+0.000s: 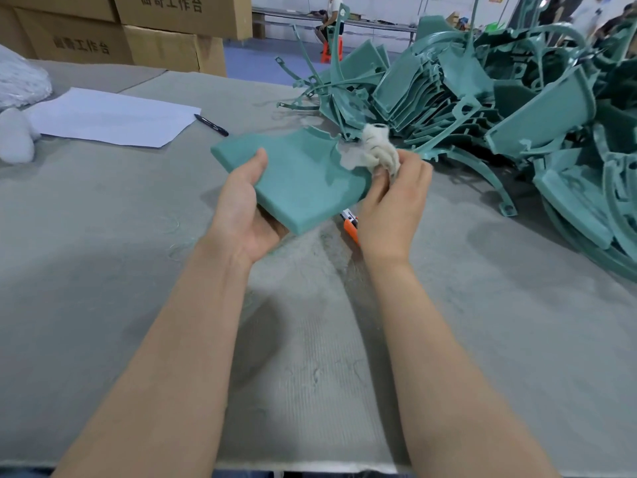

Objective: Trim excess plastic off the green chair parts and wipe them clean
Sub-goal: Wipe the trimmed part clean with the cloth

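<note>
A flat green chair part (300, 174) is held above the grey table. My left hand (241, 208) grips its near left edge, thumb on top and fingers underneath. My right hand (393, 201) holds a bunched off-white rag (375, 150) against the part's right edge, where a thin whitish flash of plastic shows. An orange utility knife (351, 225) lies on the table just below the part, partly hidden by my right hand.
A large heap of green chair parts (499, 108) fills the table's right side. White paper (110, 115) and a black pen (211, 125) lie at the left, with a white bag (20, 81) beyond. Cardboard boxes (155, 36) stand behind. A person sits far back.
</note>
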Available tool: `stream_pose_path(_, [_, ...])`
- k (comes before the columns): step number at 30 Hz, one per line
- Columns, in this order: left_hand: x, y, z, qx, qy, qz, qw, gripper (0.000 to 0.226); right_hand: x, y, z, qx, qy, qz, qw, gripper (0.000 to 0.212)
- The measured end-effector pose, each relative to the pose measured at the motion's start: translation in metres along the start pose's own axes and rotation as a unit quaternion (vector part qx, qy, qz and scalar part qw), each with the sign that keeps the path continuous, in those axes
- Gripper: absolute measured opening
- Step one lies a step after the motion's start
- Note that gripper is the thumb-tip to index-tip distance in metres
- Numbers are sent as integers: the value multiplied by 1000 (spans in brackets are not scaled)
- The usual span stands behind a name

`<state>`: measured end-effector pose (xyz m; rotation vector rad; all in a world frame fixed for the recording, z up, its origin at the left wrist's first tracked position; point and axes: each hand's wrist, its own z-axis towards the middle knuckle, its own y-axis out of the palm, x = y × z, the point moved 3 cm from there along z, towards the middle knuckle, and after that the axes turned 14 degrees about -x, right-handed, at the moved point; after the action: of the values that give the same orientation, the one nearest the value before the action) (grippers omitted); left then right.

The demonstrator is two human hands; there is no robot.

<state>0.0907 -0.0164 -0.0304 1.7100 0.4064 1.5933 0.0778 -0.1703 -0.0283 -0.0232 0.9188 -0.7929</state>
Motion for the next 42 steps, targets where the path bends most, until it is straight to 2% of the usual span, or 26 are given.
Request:
stream_pose_path(3, [2,-2,-1,1,-20,21,1000,23,11,-10,7,25,55,13,998,20])
stream_pose_path(14, [14,-12,-6,10,-58,121,991,18,37,-35,20,88,142,57,984,22])
stream_pose_path(19, [13,-16,-6,43,-68,146,986,18,43,-47,19,178,190,120,958,22])
stream_pose_path(21, [14,-18,-6,56,-68,150,985,20,45,-51,19,196,199,159,947,13])
stream_pose_path(23, [15,-19,-6,65,-69,154,983,23,46,-50,20,161,214,201,942,2])
stream_pose_path(26, [16,-21,-6,69,-65,156,983,23,44,-43,21,78,218,213,949,23])
stream_pose_path(28, [17,-22,-7,64,-57,142,986,22,45,-41,22,56,217,189,956,29])
stream_pose_path(31, [17,-20,-7,43,-58,138,988,24,49,-40,24,43,223,158,961,14])
stream_pose_path(34, [16,-18,-8,27,-59,142,988,25,49,-38,21,17,199,92,976,38])
stream_pose_path(36, [18,-17,-9,23,-54,141,988,24,51,-39,22,6,208,49,977,45])
stream_pose_path(39, [20,-17,-10,26,-46,140,989,25,59,-40,25,-34,245,31,969,32])
stream_pose_path(42, [21,-15,-11,21,-37,143,989,26,59,-39,24,-31,247,106,963,17])
